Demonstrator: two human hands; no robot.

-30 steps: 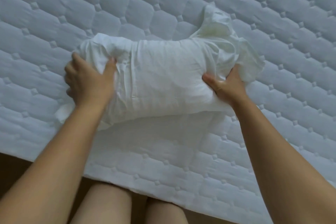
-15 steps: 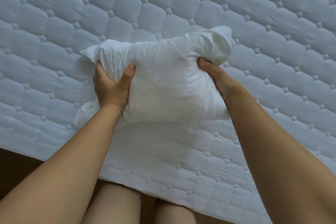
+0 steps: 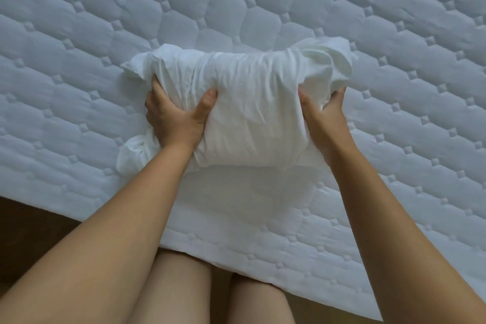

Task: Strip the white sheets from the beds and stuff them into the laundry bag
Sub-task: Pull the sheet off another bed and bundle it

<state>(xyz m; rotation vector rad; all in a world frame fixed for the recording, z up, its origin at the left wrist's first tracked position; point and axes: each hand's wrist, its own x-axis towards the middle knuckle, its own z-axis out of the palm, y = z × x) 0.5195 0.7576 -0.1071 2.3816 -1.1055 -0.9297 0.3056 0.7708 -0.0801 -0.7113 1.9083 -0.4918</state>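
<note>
Sheet bundle lay crosswise, I saw, its long axis running from left hand to right hand, each clutching one end, equally near.

the sheet bundle you've got is plain white with no print, only soft grey shadows in its creases. the mattress cover reads white as well, tinted a cool pale blue-grey toward the top of your view. it's quilted in a repeating pattern of large eight-sided cells, with a small diamond stitched at each junction. past the mattress edge you'll see the floor — a dark, plain brown.
</note>
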